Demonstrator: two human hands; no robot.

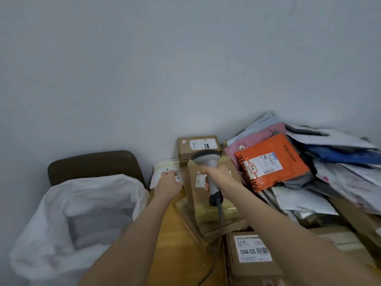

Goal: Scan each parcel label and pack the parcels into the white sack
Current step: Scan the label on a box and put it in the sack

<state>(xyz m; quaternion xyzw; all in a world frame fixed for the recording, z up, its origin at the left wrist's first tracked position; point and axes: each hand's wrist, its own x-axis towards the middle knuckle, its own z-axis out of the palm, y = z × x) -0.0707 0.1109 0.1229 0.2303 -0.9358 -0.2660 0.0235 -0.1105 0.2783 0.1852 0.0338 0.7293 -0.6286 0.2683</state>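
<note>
Although the white sack stands open at the lower left of the frame, propped on a dark chair, its contents cannot be made out, so the count of packed parcels is undetermined. Much remains, by my judgement: a heap of mailers, an orange mailer among them, fills the right of the frame, with cardboard boxes at centre and lower right.

The right hand is wrapped fully round the handle of the scanner, whose head sits above a long brown box at centre. The left hand reaches a pale flat envelope just left of that box. Its fingertips touch the envelope's label; whether they grip or merely rest cannot be told. Scanning appears to be the step in hand.
</note>
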